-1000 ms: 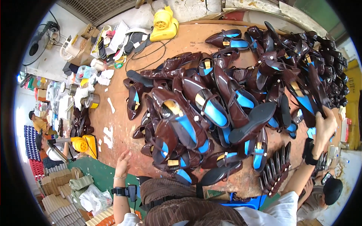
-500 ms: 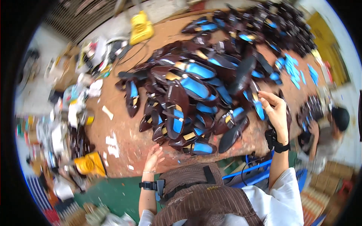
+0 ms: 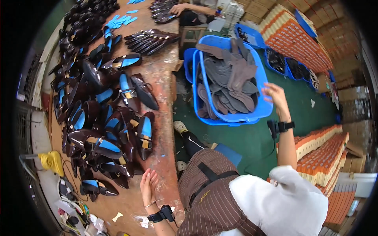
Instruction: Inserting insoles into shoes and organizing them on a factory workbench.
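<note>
My left hand (image 3: 148, 185) hangs over the table edge with its palm up and fingers loosely apart. It holds nothing. Nearest to it are dark brown glossy strap shoes with blue insoles, among them an upright-lying shoe (image 3: 145, 135). My right hand (image 3: 277, 96) is raised beside the right rim of a blue plastic basket (image 3: 262, 115), fingers apart and nothing in them. Whether it touches the rim I cannot tell. Grey and brown flat, sole-shaped pieces (image 3: 228, 74) fill the basket in a loose heap.
Shoes are heaped along the worn wooden table (image 3: 163, 88), with a neat shoe row (image 3: 151, 40) and blue strips (image 3: 120, 21) farther off. A co-worker's hand (image 3: 182, 8) rests by other shoes. Orange-and-white box stacks (image 3: 295, 39) line the right. A yellow tool (image 3: 51, 162) stands left.
My view has swung to the right, bringing the basket and boxes in. My right hand has gone from over the shoes to beside the basket. My left hand remains near the table edge.
</note>
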Available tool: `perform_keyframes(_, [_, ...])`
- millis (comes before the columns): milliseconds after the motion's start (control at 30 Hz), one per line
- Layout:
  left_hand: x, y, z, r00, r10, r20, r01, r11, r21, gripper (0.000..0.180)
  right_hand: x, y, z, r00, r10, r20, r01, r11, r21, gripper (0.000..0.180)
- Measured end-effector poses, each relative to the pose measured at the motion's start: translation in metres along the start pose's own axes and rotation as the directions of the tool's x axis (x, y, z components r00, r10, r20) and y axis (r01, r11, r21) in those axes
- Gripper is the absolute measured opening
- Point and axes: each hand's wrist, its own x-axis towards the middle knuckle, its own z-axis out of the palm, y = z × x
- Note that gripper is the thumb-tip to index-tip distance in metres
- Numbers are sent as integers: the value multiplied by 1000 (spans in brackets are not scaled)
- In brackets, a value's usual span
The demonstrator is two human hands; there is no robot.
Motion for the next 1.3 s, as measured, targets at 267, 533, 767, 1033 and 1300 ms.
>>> perform_keyframes(267, [58,47,172,935,-22,354,-65,970,232,49,10,164,-54,915,389,-108,-367,912,181,68])
perform_keyframes(533, [179,29,420,928,-208,310,135,962,239,79,154,177,-24,925,374,-61,-367,925,104,113])
perform_keyframes(767, [302,-27,496,993,-100,64,77,952,296,100,229,199,-2,922,383,-56,-377,922,87,112])
perform_keyframes(1033, [329,-18,552,964,-200,175,111,902,416,90,240,212,6,955,279,100,-295,930,220,103])
perform_keyframes(1300, [369,-20,568,924,-231,303,-66,687,723,78,261,200,1,912,408,39,-405,912,-66,114])
